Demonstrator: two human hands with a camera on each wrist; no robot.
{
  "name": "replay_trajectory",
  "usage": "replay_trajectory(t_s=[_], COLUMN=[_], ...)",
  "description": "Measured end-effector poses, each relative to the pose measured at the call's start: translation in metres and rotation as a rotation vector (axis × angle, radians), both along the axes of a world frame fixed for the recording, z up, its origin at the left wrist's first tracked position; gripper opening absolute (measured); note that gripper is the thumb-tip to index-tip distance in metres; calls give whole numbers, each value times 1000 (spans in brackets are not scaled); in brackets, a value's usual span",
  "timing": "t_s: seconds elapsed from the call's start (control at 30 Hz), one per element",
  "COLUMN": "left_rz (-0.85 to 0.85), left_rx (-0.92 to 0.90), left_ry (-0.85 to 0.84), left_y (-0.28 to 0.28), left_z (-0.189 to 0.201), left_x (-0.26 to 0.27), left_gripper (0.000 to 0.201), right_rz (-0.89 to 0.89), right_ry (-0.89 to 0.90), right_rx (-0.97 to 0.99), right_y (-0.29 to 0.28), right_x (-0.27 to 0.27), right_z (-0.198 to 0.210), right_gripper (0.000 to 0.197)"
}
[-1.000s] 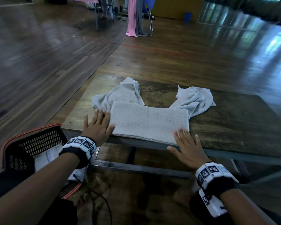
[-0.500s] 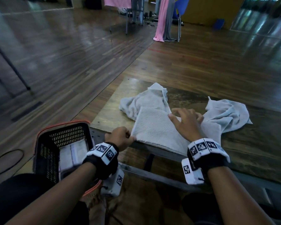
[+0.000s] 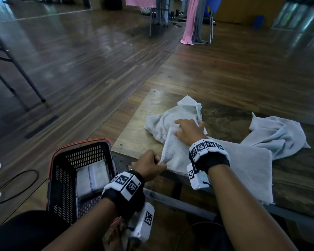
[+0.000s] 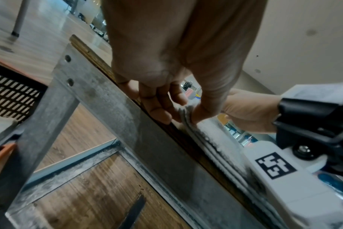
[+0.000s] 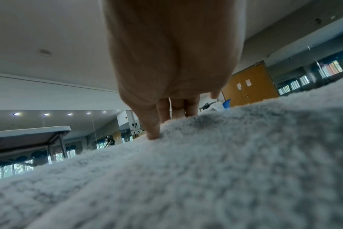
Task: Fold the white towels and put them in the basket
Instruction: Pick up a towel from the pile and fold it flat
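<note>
Two hands work one folded towel (image 3: 225,167) on the desk (image 3: 134,127): left hand (image 3: 149,166) pinches its near corner, right hand (image 3: 188,131) lies flat on its far corner; it stretches long toward the right.

The folded towel (image 3: 239,169) lies on the table (image 3: 130,127) at its near edge. Behind it, one crumpled towel (image 3: 163,122) lies to the left, another (image 3: 275,134) to the right. Left of the table stands the basket (image 3: 62,178), a folded towel (image 3: 92,176) in it.

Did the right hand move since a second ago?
Yes. The right hand went from the table's near edge, by the towel's right corner, to the towel's far left corner.
</note>
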State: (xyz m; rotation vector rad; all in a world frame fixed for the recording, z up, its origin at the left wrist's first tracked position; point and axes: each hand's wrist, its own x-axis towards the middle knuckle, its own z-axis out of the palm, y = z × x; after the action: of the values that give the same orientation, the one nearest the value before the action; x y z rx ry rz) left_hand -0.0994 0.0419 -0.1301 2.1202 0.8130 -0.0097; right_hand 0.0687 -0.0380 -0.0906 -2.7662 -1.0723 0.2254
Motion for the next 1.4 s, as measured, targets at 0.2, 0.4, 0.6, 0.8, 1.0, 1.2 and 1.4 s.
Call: replay_trajectory(t_s=[0.2,0.4,0.6,0.8,1.0,1.2,1.4], left_rz=[16,64,-303,-536,-769,-778,-793], left_rx=[-190,114,288,402,599,796,948], left_ry=[-104,-449,-679,-599,-502,-638,-705], left_y=[3,2,-40,-108,-145,-164,-167], left_z=[10,59,60,35,21,8,-3], left_x=[-1,-4,2,15,24,35,42], left_gripper=[23,27,17,18,20,26,20], right_rz=[4,14,-126,-301,-407,-425,-453], right_ry=[-59,-216,146,434,429,339,275], right_rx=[164,712,850,873,882,902,770], right_y=[1,-42,-149,-225,-249,-241,-227], right_x=[2,-6,-19,-20,-9,9,14], right_z=[11,40,29,0,-19,-9,-11], right_gripper=[24,18,17,21,11,6,15])
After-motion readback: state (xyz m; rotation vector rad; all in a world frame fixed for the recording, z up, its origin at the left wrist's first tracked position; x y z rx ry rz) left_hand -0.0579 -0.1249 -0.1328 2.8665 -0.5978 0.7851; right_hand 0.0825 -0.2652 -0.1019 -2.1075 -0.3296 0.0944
